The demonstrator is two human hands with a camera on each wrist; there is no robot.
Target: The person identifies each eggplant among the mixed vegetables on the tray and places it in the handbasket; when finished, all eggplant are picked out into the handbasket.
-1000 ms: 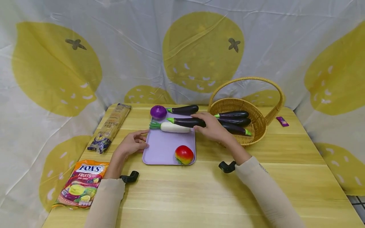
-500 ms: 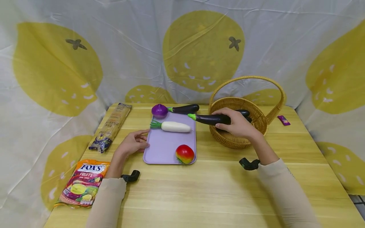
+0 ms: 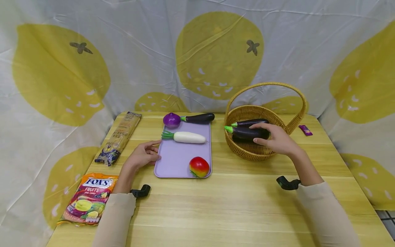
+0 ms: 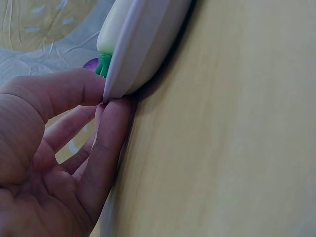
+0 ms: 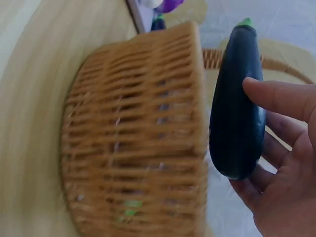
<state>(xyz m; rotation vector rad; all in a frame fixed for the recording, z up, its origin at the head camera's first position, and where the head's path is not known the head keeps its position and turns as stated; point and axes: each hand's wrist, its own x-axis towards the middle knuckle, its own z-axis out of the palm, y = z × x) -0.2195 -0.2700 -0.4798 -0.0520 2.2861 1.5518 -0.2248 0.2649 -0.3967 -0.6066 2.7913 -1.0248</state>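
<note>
My right hand [image 3: 277, 139] holds a dark purple eggplant [image 3: 245, 132] with a green stem, thumb on one side and fingers on the other. In the right wrist view the held eggplant [image 5: 237, 108] is just above the rim of the wicker basket [image 5: 133, 123]. Inside the basket lies another eggplant [image 3: 251, 122]; others there are mostly hidden. My left hand [image 3: 142, 155] pinches the left rim of a lilac tray [image 3: 172, 159], thumb above and fingers below. On the tray are a white radish [image 3: 189, 137], a purple onion [image 3: 171, 120], an eggplant [image 3: 200, 118] and a red-yellow mango [image 3: 199, 167].
The basket's tall handle [image 3: 268, 84] arches over its opening. Left of the tray lie a long clear-and-blue packet [image 3: 120, 137] and a Fox's candy bag [image 3: 89, 199]. A small purple sachet [image 3: 305, 130] is right of the basket. A lemon-print cloth [image 3: 142, 61] hangs behind.
My right hand has carried the eggplant rightward from above the tray to over the basket. The left hand has stayed at the tray's edge.
</note>
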